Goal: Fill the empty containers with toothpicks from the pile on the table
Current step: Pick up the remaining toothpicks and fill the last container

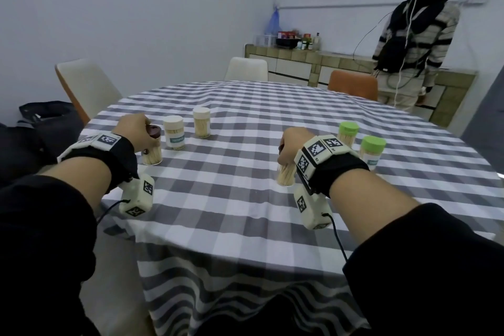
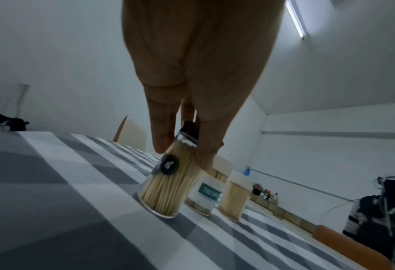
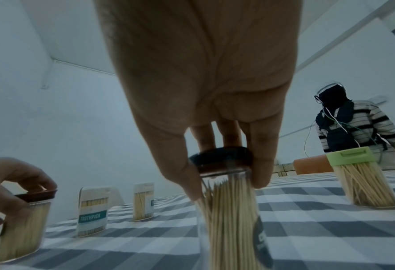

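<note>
Clamped from above, right grip (image 3: 217,127): thumb and fingers (image 3: 261,164) curled round the dark lid of a clear jar (image 3: 231,219) packed with toothpicks, jar upright on the checked cloth of the bench (image 1: 245,213), near the front edge. Likewise clamped, left grip (image 2: 187,102): fingertips pinching the brown lid of a second toothpick jar (image 2: 168,186), tilted, its base on the cloth, a round dark sticker on its side. Just right of that jar, a white-lidded container (image 1: 174,132) with a teal "TOOTHPICK" label, then another pale-lidded container (image 1: 201,122) beyond it, both upright and full of picks. Beyond the right wrist, two green-lidded containers (image 1: 372,150), close together, also holding picks. Around the bench, pale chairs (image 1: 87,84) and an orange chair back (image 1: 353,87). Farther off, a tiled counter with bottles and a standing person in a striped top (image 1: 409,35), back turned.
</note>
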